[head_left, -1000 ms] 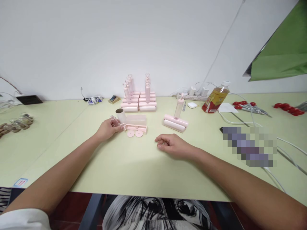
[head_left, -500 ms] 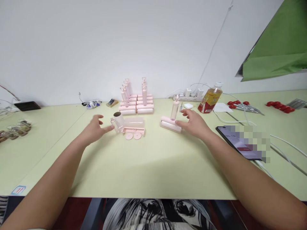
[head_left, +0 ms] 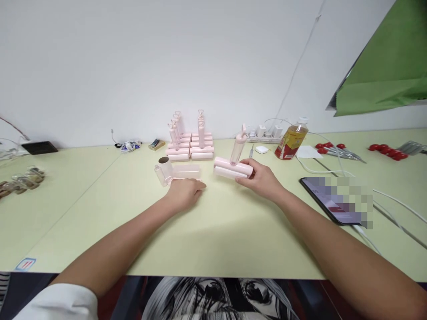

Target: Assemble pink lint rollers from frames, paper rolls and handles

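My right hand (head_left: 263, 178) grips one end of a pink lint roller (head_left: 230, 169), its clear handle upright and tilted slightly right. The roller looks slightly raised off the table. My left hand (head_left: 185, 194) lies palm down over a pink plastic frame (head_left: 196, 179), fingers together and curled down. What its fingertips hold, if anything, is hidden, and the two pink discs near the frame are covered. Just behind this hand are a clear handle (head_left: 160, 175), a white paper-tape roll (head_left: 165, 167) standing on end and a translucent cover (head_left: 187, 170).
Pink lint rollers (head_left: 202, 153) stand in two rows near the wall. A drink bottle (head_left: 292, 140), a power strip (head_left: 263, 139) and a phone (head_left: 328, 202) with white cables are on the right. Red-ended metal tools (head_left: 340, 152) lie farther right; small clear-wrapped items (head_left: 25, 183) lie far left.
My left hand has moved right, from beside the clear handle onto the pink frame and discs. My right hand has taken hold of the lint roller and shifted it slightly left.
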A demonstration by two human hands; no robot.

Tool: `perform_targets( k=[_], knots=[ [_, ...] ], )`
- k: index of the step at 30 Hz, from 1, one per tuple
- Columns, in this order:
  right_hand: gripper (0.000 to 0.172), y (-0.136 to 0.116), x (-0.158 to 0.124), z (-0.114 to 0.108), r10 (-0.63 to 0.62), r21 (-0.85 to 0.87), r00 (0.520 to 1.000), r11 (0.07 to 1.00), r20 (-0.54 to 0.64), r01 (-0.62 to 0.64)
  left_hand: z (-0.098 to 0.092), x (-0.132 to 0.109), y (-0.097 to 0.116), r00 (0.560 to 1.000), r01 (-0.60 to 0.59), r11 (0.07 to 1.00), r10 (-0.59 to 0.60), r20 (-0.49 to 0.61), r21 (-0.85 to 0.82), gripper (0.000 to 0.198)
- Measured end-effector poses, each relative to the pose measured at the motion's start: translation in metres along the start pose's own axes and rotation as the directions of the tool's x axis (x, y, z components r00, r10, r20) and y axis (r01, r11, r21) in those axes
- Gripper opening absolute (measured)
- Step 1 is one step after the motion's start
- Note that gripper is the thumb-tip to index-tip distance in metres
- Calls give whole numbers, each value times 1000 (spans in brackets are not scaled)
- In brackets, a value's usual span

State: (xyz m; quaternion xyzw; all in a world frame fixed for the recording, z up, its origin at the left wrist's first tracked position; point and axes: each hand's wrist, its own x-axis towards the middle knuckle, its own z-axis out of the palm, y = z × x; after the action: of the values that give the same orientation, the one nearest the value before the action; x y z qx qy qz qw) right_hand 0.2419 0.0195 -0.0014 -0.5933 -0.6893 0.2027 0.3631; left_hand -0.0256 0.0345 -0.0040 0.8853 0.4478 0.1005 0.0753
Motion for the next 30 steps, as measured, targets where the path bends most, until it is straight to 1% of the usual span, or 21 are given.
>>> perform_targets(
  k=[3,5,6,7,9,10,12,13,14,16,18,19,20,21,22,24,25,27,28,29,30],
  knots=[
    [44,1,0,3,-36,24,999,999,-14,36,8,8,-8,999,41,998,-42,22,46,24],
    [45,1,0,4,-59,33,998,998,-18,60,7,9,-11,998,64,997,-64,4,39,25],
    [46,1,-1,4,-71,38,997,997,-20,71,6,9,-12,997,79,997,-78,-22,6,26],
    [47,0,-1,3,-83,44,996,995,-15,84,4,8,-11,993,94,994,-97,-60,-55,27],
    [49,-2,-3,2,-122,59,992,991,18,121,-2,5,-7,978,103,964,-143,-150,-245,38],
    [50,-4,-4,1,-150,70,987,987,51,146,-5,3,-3,968,82,935,-157,-194,-345,46],
    [53,-7,-9,2,-222,105,966,972,133,209,-12,-2,6,958,-6,871,-135,-252,-491,56],
    [55,-9,-12,3,-263,132,951,961,163,243,-15,-5,12,961,-56,844,-99,-259,-533,56],
    [58,-11,-15,5,-301,173,937,947,176,272,-16,-7,16,967,-92,820,-62,-248,-565,52],
    [64,-16,-20,12,-354,303,923,906,154,297,-16,-10,24,974,-119,767,-31,-223,-630,38],
    [71,-20,-25,23,-343,500,935,827,86,257,-12,-11,27,972,-106,688,-81,-221,-718,29],
    [75,-21,-26,29,-307,601,949,771,66,208,-10,-11,27,966,-97,640,-124,-228,-762,28],
    [77,-22,-27,35,-263,686,962,713,70,145,-7,-11,27,957,-94,588,-169,-236,-803,27],
    [77,-23,-28,42,-222,749,970,659,101,72,-4,-11,27,947,-99,535,-209,-244,-839,28],
    [74,-24,-28,49,-192,787,969,617,159,-7,-2,-10,27,937,-108,489,-240,-253,-865,29],
    [65,-25,-29,59,-160,805,946,575,282,-143,2,-10,26,918,-137,443,-279,-282,-886,31],
    [59,-26,-29,62,-149,805,936,565,318,-183,2,-10,25,908,-153,444,-290,-303,-883,31],
    [52,-27,-29,63,-115,806,939,553,324,-211,2,-11,20,870,-181,483,-328,-368,-857,33],
    [50,-27,-27,60,-97,801,947,564,305,-201,1,-11,16,834,-199,503,-364,-415,-841,35],
    [49,-26,-24,56,-83,783,957,597,279,-177,0,-10,11,777,-213,519,-423,-466,-828,37],
    [49,-24,-21,50,-68,739,967,659,245,-141,-2,-9,5,707,-230,527,-487,-513,-818,39]
  ],
)
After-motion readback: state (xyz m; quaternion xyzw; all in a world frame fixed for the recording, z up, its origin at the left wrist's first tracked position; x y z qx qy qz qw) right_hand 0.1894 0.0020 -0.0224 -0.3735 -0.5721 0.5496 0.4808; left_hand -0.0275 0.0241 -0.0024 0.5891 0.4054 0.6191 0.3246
